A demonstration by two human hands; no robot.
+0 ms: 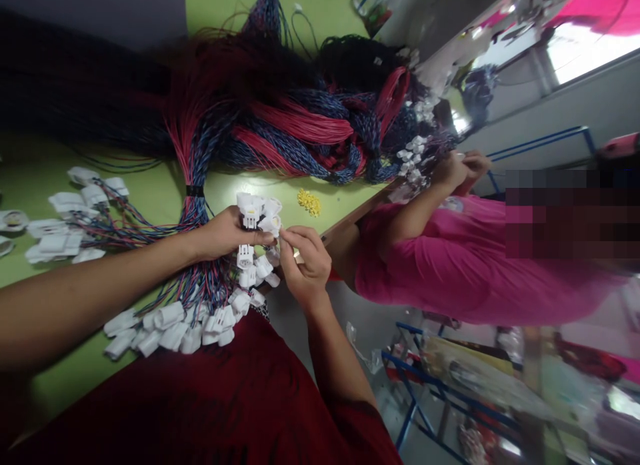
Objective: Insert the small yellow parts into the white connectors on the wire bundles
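My left hand [223,234] is closed around a few white plastic connectors [251,210], thumb toward their open ends. My right hand [306,264] pinches right at the face of one of these connectors; whatever sits between its fingertips is too small to make out. Blue, red and black wires [200,145] run from the connectors into a thick bundle, bound by a black tie [195,191]. More white connectors [170,325] on the same wires hang at the near side, and others [65,225] fan out to the left. Beyond my hands lies a small pile of yellow pieces [309,202].
Long twisted hanks of red and blue wire [300,125] cover the far part of the green table [220,192]. At the right a co-worker in a pink shirt [450,258] handles other white connectors [413,155]. A blue metal frame [415,378] with bags stands lower right.
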